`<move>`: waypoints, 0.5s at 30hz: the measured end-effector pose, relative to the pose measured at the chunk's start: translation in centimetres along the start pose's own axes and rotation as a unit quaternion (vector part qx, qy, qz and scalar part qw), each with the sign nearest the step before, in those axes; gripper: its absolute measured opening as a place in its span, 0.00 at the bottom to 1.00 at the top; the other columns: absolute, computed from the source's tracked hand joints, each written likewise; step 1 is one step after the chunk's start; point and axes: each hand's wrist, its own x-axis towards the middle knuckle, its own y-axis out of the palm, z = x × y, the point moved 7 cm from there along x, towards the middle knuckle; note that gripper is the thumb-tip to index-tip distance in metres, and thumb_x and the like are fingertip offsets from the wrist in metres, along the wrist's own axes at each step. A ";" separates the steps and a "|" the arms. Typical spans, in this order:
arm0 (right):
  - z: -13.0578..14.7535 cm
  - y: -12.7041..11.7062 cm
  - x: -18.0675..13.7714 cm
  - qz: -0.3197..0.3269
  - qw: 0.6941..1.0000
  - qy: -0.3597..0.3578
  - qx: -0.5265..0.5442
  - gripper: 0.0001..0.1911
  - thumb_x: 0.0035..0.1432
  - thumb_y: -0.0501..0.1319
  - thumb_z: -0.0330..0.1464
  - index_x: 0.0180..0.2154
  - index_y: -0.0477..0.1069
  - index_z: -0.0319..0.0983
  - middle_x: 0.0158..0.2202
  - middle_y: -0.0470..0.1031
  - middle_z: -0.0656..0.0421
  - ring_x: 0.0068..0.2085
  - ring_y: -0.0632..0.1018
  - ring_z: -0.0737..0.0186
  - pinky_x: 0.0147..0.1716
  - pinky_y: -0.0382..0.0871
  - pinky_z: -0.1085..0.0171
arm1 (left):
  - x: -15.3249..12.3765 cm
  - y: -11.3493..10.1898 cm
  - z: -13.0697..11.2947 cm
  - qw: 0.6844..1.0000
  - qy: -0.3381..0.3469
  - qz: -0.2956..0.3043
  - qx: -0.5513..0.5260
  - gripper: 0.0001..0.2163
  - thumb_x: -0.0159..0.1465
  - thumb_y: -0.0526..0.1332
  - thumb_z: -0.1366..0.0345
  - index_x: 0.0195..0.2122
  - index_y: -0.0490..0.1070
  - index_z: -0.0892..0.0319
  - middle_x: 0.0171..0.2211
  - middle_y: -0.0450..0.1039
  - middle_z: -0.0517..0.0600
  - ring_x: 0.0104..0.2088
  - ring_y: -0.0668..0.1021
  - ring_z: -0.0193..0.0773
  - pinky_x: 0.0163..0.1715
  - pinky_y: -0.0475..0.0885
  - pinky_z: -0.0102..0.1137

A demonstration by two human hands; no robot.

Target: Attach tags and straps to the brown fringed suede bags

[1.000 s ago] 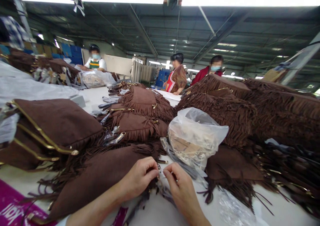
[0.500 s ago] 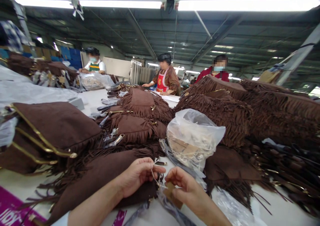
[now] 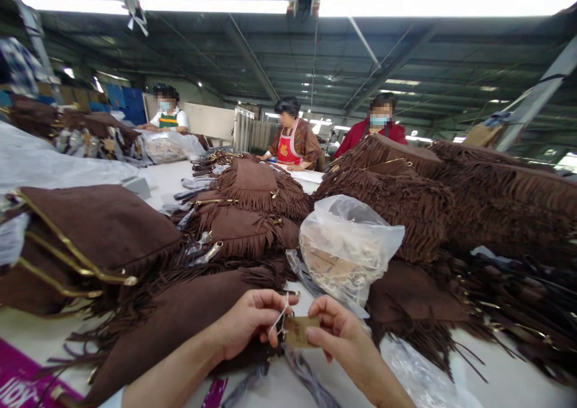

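Note:
My right hand pinches a tan cardboard hang tag between thumb and fingers. Close by on its left, my left hand is closed on the white string that loops from the tag. Below and behind my left hand lies a brown fringed bag, flat on the table. A strap in clear plastic wrap runs under the tag toward the front edge. Whether the string passes through the bag's hardware is hidden by my fingers.
A plastic bag of stringed tags stands just beyond my hands. Brown bags with gold zippers are stacked at left, fringed bags piled at right. Wrapped straps lie front right. Several people, one in a red apron, are across the table.
The tag has turned to face me more flatly and risen a little. My left fingers have closed in on the string. A co-worker in red has shifted left.

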 end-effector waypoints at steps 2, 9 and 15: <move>0.6 0.3 0.1 -0.031 0.998 -0.043 -0.045 0.08 0.50 0.60 0.33 0.33 0.63 0.41 0.23 0.70 0.66 0.25 0.70 0.66 0.25 0.61 0.69 | -0.1 0.5 0.1 0.999 0.011 0.013 0.049 0.12 0.49 0.65 0.68 0.35 0.76 0.63 0.33 0.77 0.50 0.15 0.73 0.25 0.15 0.55 0.21; 2.5 2.4 -0.8 -0.130 0.928 -0.155 -0.314 0.10 0.55 0.59 0.31 0.41 0.69 0.43 0.25 0.75 0.64 0.27 0.76 0.60 0.27 0.62 0.66 | -1.3 3.1 -0.8 0.984 0.104 0.045 0.138 0.17 0.49 0.61 0.77 0.41 0.72 0.60 0.29 0.75 0.45 0.25 0.75 0.30 0.23 0.64 0.21; 1.3 1.2 -0.8 -0.187 0.928 -0.142 -0.291 0.20 0.70 0.43 0.42 0.43 0.71 0.43 0.27 0.76 0.61 0.25 0.75 0.61 0.26 0.64 0.66 | -0.5 1.5 0.0 0.992 0.053 -0.038 0.105 0.09 0.52 0.64 0.69 0.35 0.73 0.62 0.25 0.75 0.47 0.22 0.76 0.33 0.19 0.66 0.22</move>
